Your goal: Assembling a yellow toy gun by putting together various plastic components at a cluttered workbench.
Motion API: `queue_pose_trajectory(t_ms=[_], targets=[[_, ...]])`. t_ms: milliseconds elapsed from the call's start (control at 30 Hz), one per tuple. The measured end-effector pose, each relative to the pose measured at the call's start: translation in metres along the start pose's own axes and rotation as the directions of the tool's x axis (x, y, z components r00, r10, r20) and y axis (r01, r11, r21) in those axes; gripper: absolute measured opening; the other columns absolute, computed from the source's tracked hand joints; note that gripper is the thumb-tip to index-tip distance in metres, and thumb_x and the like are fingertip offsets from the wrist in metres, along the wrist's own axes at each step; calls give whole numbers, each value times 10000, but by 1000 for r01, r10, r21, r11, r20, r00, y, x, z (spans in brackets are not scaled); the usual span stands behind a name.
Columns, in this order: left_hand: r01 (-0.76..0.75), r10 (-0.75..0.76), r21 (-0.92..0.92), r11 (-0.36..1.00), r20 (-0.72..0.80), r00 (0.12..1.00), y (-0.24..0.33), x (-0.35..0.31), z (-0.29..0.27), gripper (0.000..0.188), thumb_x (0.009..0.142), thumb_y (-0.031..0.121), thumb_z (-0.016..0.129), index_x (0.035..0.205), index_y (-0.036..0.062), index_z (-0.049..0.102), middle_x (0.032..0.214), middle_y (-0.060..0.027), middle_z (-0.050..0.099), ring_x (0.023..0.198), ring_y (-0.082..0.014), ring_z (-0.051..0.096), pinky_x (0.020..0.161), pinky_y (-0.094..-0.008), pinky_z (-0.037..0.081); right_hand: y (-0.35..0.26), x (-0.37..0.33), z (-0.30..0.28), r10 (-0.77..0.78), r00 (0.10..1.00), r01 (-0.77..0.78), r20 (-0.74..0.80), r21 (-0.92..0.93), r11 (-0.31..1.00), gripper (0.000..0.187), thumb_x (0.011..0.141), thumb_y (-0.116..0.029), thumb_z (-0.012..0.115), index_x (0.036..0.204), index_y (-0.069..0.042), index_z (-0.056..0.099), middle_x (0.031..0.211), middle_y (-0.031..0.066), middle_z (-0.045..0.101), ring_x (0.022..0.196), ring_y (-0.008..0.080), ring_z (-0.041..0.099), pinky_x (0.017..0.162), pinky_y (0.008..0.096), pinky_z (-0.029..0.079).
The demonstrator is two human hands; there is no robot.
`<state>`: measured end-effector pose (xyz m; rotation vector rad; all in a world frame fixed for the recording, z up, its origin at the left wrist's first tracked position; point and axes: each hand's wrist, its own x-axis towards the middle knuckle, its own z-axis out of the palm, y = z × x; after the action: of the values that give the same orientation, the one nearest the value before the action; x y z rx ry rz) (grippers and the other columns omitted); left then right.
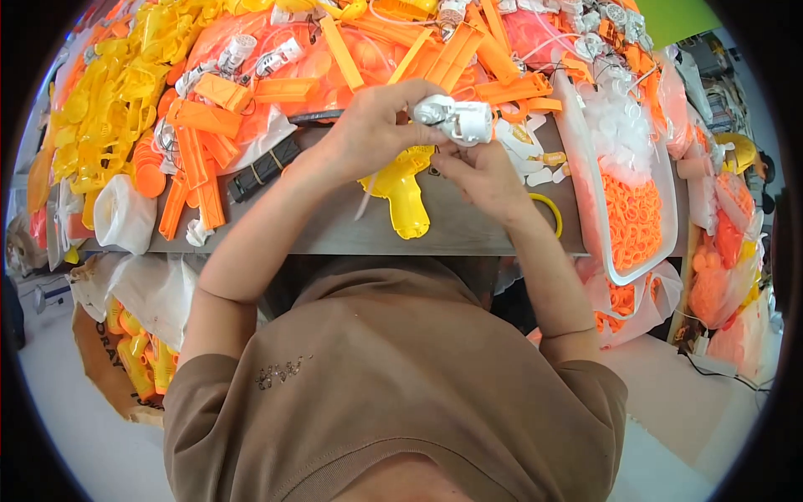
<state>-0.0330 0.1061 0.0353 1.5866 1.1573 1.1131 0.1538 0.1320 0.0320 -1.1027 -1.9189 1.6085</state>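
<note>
White part (456, 120) at upper centre of frame, raised over table (335, 227). Left hand (381, 125) closed partway, thumb and fingers pinching White part's left end. Right hand (485, 180) just below it in frame, fingers curled, thumb and forefinger close together; cannot tell whether they grip anything. Yellow shell (407, 202) at centre, just below hands in frame. Yellow ring (558, 219) right of Right hand. Tray (585, 192) at right, orange rings (631, 222) inside. Orange strips (192, 159) at upper left.
</note>
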Motion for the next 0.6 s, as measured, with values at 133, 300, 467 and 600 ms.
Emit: queue_pose_trajectory(t_ms=[133, 300, 467, 600], targets=[[88, -89, -26, 996, -49, 995, -22, -13, 6, 361, 802, 40, 673, 1142, 10, 557, 951, -9, 621, 859, -70, 573, 747, -224, 474, 35, 3, 18, -121, 977, 113, -178, -55, 992, 151, 866, -129, 591, 787, -4, 560, 603, 0, 515, 496, 56, 464, 445, 228, 358], [88, -190, -323, 942, -300, 935, -32, -23, 20, 332, 786, 86, 699, 1081, 0, 574, 902, -26, 626, 779, -71, 569, 690, -229, 473, 40, 12, 35, -285, 897, 212, -339, -235, 949, 125, 855, -85, 596, 797, 8, 536, 602, 14, 521, 502, 68, 475, 462, 235, 374], [102, -197, -247, 964, -400, 895, -47, -28, 27, 304, 794, 93, 699, 1054, 0, 572, 874, -30, 618, 751, -54, 552, 657, -218, 468, 56, 10, 54, -368, 823, 235, -433, -330, 914, 124, 831, -59, 616, 795, 14, 523, 617, 41, 547, 522, 83, 498, 483, 255, 405], [56, -106, -142, 988, -371, 922, -46, -27, 31, 317, 814, 93, 684, 1082, -10, 551, 853, -14, 595, 712, -40, 527, 608, -199, 441, 61, 8, 58, -437, 770, 234, -465, -431, 871, 124, 823, -39, 607, 795, 10, 497, 645, 99, 563, 532, 164, 547, 498, 312, 438]])
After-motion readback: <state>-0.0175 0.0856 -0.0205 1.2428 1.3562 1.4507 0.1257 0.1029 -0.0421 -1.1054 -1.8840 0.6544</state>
